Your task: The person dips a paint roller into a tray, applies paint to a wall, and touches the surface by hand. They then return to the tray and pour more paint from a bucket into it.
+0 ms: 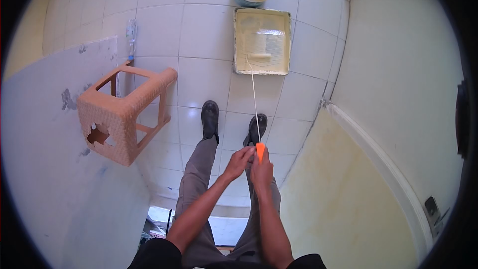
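My right hand [262, 172] is wrapped round the orange handle of a paint roller [255, 100]. Its long thin rod runs forward to a small roller head, which rests in the paint tray [286, 67]. Cream paint coats the tray's inside. Close against the right hand and handle is my left hand [239, 162], its fingers drawn together; what they pinch, if anything, is hidden. Just beyond the tray stands a paint bucket [255, 1] with cream paint in it.
An orange-brown plastic stool [107, 107] with a broken seat lies on its side at the left. Near it is a clear plastic bottle [131, 37]. A door [398, 55] and a yellowish wall [343, 189] bound the right side. White tiles [204, 30] cover the floor.
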